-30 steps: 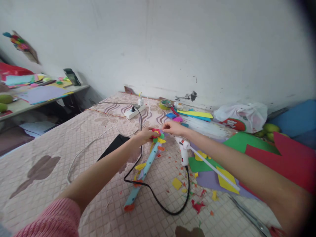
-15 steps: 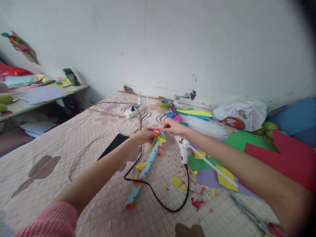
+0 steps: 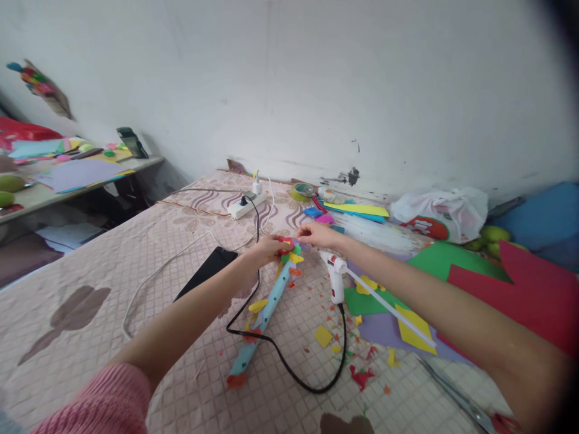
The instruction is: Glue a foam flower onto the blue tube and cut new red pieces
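Note:
A light-blue paper tube (image 3: 266,313) with dark dots lies aslant on the cloth, dressed with yellow, orange and green paper pieces. At its far end, my left hand (image 3: 266,248) is closed on a red paper flower (image 3: 286,245) with a yellow centre. My right hand (image 3: 316,234) is pinched right beside it, fingertips at a small purple paper piece (image 3: 298,240). Whether the fingers grip that piece or something smaller is unclear. Just below my right wrist is a white glue gun (image 3: 336,278), a long white glue stick (image 3: 384,301) extending from its back.
The gun's black cord (image 3: 289,367) loops over the tube to a power strip (image 3: 246,205). A black tablet or phone (image 3: 208,271) lies left. Scissors (image 3: 456,395), paper scraps (image 3: 362,377), red sheets (image 3: 534,295) and a plastic bag (image 3: 443,211) are on the right.
Both hands stay at the tube's far end, nearly still. My left forearm has shifted slightly, showing more of the black device, and the tube's near end has moved a little left.

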`<state>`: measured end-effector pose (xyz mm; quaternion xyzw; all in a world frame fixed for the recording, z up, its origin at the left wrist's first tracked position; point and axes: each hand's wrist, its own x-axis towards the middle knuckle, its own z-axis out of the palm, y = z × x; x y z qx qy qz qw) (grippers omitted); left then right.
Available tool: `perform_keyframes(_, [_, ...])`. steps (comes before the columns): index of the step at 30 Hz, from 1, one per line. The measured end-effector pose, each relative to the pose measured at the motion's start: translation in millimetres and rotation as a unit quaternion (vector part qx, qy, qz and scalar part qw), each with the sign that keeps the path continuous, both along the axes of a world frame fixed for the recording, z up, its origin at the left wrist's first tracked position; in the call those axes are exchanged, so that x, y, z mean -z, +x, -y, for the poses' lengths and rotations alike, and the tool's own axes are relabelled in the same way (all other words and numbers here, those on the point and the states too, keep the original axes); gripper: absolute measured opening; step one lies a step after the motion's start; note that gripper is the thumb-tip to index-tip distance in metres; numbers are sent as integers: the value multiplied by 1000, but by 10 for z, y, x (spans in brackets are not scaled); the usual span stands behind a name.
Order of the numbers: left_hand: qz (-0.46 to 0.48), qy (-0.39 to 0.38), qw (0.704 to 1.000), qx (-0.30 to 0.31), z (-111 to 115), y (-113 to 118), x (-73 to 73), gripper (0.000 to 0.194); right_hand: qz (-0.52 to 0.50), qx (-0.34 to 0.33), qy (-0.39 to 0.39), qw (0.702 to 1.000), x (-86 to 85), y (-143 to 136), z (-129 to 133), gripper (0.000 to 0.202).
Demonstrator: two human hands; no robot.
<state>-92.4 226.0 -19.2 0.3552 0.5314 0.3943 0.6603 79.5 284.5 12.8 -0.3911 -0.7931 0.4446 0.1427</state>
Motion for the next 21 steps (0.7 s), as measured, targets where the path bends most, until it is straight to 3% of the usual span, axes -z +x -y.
perform_keyframes(9, [-26,0,1000,-12,-1,22,34,54,-6,-25,-25,999,66,-3,-33,12])
perform_keyframes(21, [-19,15,1000,0,22,17,45,34,-19,-36,-37,998,71,14,-40,14])
